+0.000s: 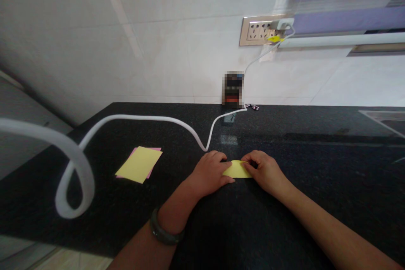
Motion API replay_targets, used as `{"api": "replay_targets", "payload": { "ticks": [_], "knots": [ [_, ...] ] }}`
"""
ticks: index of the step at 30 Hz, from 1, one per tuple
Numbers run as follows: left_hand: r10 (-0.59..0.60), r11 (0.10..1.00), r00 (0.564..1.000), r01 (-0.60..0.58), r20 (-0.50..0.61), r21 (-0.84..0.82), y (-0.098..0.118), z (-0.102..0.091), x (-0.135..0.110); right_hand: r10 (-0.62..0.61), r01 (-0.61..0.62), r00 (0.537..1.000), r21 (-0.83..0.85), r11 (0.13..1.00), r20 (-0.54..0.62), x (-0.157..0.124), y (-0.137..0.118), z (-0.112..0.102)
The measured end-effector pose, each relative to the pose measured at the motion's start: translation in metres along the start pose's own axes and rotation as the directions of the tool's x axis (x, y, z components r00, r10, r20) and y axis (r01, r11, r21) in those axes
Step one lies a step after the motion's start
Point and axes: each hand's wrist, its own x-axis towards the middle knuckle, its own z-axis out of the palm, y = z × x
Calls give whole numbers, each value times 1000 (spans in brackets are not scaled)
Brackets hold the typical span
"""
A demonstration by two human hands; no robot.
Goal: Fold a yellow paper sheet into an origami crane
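Observation:
A yellow sheet of paper (238, 169), apparently folded into a narrow strip with a curved upper edge, is between my two hands on the dark countertop. My left hand (210, 173) holds its left end, fingers on the paper and thumb at the lower edge. At the other end, my right hand (264, 171) pinches the upper right corner between thumb and fingers. To the left lies another yellow sheet (139, 164), with a pink sheet (155, 149) partly hidden under it and turned at an angle.
A white cable (152, 117) runs across the dark countertop (190, 135) and loops up close at the left. Against the tiled wall stands a pixelated phone-like object (233, 89). Above it is a socket panel (245, 31) with a plugged-in white charger (284, 23). A sink edge (379, 122) shows at right.

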Motion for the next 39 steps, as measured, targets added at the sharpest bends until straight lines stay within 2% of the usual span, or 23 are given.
{"api": "replay_targets", "payload": {
  "ticks": [14, 22, 26, 30, 34, 39],
  "knots": [
    [-52, 999, 999, 52, 4, -5, -3, 1, -4, -104, 106, 994, -42, 993, 39, 1, -2, -3],
    [-56, 998, 998, 56, 7, 15, -2, 2, -3, 16, -17, 1000, 105, 994, 18, -5, -1, 1],
    [-59, 998, 998, 58, 7, 23, -1, 2, -3, -130, 130, 991, 1, 992, 9, -8, -4, -5],
    [-65, 997, 998, 64, 15, 31, 0, 1, -3, -279, 294, 954, -158, 942, 111, -10, -13, -11],
    [-68, 997, 998, 67, 13, 33, 1, 1, -3, -320, 352, 933, -235, 906, 164, -11, -18, -13],
    [-60, 998, 998, 60, 4, 28, 0, 2, -3, -328, 379, 918, -254, 890, 222, -12, -19, -14]
  ]
}}
